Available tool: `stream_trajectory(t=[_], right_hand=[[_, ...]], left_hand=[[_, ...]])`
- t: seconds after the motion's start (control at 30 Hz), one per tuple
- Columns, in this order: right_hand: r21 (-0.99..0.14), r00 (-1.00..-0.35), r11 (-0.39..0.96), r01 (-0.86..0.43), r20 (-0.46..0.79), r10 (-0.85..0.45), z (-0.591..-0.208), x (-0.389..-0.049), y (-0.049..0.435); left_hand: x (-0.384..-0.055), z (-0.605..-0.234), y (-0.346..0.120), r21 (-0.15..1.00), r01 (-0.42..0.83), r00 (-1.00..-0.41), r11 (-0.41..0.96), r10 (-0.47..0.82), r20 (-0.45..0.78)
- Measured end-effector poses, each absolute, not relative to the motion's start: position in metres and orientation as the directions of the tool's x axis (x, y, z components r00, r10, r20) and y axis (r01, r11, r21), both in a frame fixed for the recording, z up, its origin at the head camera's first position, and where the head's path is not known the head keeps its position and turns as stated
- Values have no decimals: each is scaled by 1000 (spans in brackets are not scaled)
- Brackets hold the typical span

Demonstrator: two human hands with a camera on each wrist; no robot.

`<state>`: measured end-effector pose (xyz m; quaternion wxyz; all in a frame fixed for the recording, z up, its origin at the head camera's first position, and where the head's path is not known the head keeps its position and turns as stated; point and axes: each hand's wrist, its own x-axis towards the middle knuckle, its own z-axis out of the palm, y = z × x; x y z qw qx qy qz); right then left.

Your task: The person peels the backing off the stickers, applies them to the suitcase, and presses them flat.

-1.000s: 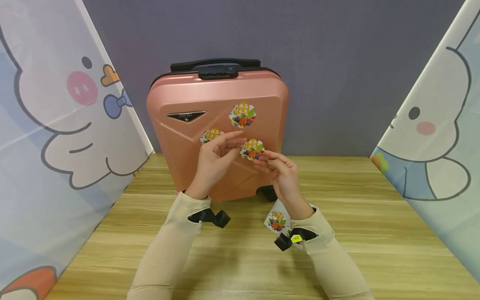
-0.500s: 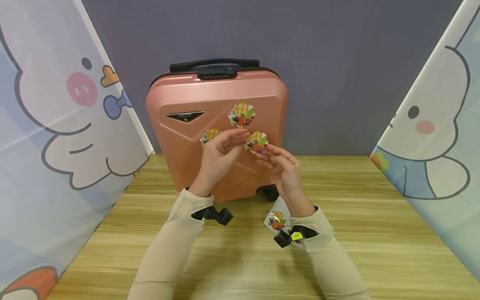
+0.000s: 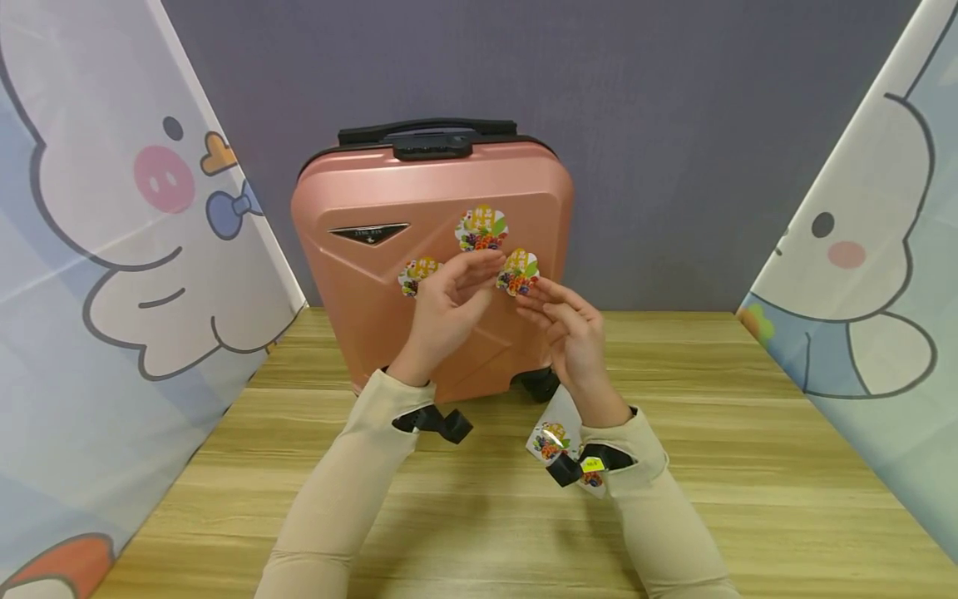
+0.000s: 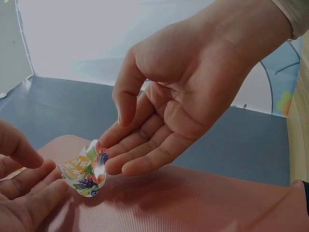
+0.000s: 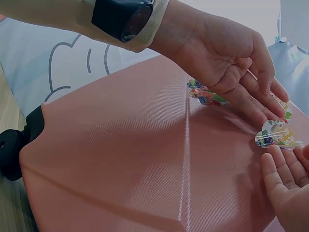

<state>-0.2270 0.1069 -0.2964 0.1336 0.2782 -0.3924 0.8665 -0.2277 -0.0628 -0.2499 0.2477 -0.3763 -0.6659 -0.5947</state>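
A scalloped fruit-print sticker [image 3: 517, 273] is held by its edges between both hands, close in front of the pink suitcase [image 3: 419, 183]. My left hand [image 3: 449, 304] has its straight fingertips at the sticker's left edge, thumb apart. At the right edge, extended fingertips of my right hand [image 3: 576, 333] touch it; in the left wrist view that hand's thumb stands away from the sticker [image 4: 84, 171]. Two matching stickers are on the suitcase: an upper sticker [image 3: 481, 227] and a left sticker [image 3: 417, 274], partly covered by my left hand.
The suitcase stands upright on the wooden table [image 3: 748, 433], a black wheel [image 3: 535, 383] at its lower right. A white sticker sheet [image 3: 552, 433] lies partly under my right wrist. A grey wall [image 3: 674, 166] is behind, with cartoon curtains [image 3: 846, 274] at both sides.
Both hands have moved up and slightly right with the sticker between them, from the suitcase's middle to just below and right of the upper sticker. The suitcase stays in place.
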Motion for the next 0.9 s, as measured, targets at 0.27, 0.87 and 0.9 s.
stream_trajectory(t=[0.27,0.87,0.9], right_hand=[[-594,-793,-655,-466,609,12,-298,-231,107],[-736,-781,-366,-569,624,-41,-297,-231,118],[-746,-777,-312,-588,628,-39,-296,-230,118]], left_hand=[[-229,-251,-63,606,794,-599,39,218,771],[-225,-249,-69,639,769,-617,3,262,742],[-225,-249,-69,640,769,-617,-2,262,742]])
